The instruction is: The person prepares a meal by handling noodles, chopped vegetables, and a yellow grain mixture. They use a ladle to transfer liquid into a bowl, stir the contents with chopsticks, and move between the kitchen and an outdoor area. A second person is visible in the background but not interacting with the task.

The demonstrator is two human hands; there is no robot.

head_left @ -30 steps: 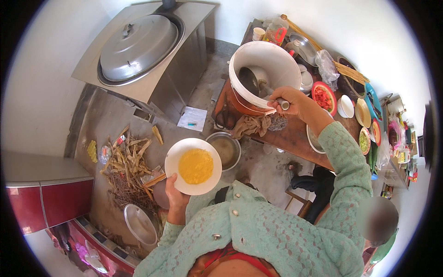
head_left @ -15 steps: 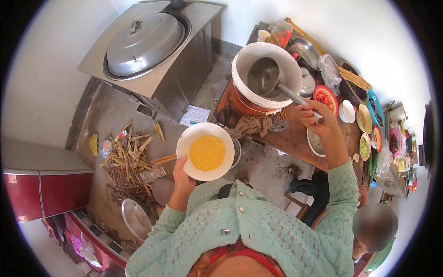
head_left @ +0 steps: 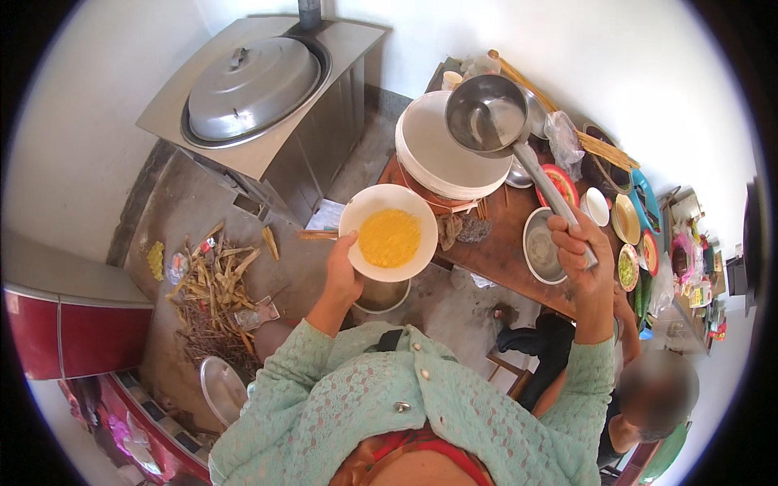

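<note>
My left hand [head_left: 344, 271] grips the side of a white bowl [head_left: 418, 204] with yellow beaten egg [head_left: 389, 239] in it. A pair of chopsticks [head_left: 318, 235] sticks out to the left from beneath the bowl, beside my fingers. Fingers wrapped round its long handle, my right hand [head_left: 583, 251] holds a metal water dipper [head_left: 486, 125]. The dipper's round cup is raised above the far right rim of a white bucket [head_left: 425, 158]; a little water seems to lie in it. Beneath the egg bowl, a metal basin [head_left: 381, 298] is partly hidden.
On the brown table [head_left: 510, 259] are a metal bowl [head_left: 545, 247], a red-rimmed plate [head_left: 557, 185], a white bowl [head_left: 596, 206] and cucumbers [head_left: 643, 293]. A stove with a lidded wok [head_left: 255, 85] stands far left. Corn husks and twigs [head_left: 219, 300] litter the floor. Another person sits at right.
My right hand has lifted the dipper out of the bucket, moving nearer and right. My left hand has brought the egg bowl up and to the right.
</note>
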